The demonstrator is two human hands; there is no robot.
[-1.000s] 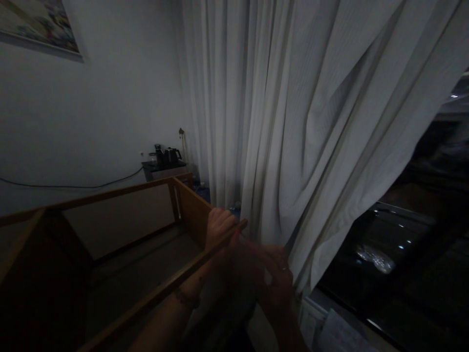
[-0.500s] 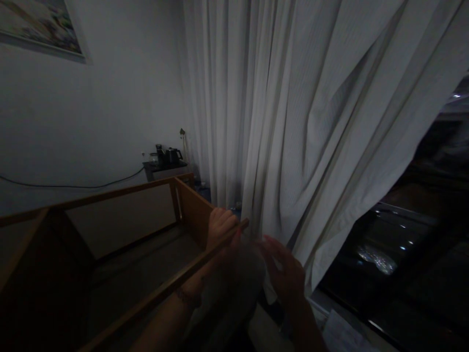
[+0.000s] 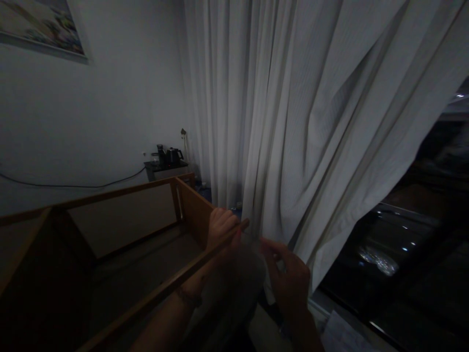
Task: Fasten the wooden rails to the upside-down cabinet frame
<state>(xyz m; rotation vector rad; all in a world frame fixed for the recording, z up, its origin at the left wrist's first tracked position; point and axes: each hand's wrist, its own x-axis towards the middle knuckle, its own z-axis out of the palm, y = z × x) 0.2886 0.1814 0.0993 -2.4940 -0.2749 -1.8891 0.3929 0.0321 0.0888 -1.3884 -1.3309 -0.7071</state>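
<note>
In dim light, the left hand (image 3: pixel 222 229) grips the wooden cabinet frame's top rail (image 3: pixel 172 281) — the right hand (image 3: pixel 289 281), at four o'clock, pinches the white pleated curtain (image 3: pixel 293 146).

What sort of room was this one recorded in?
Probably a dim hotel room or bedroom: long white curtains over a dark window, a kettle on a small side table, and a framed picture on the wall.
</note>
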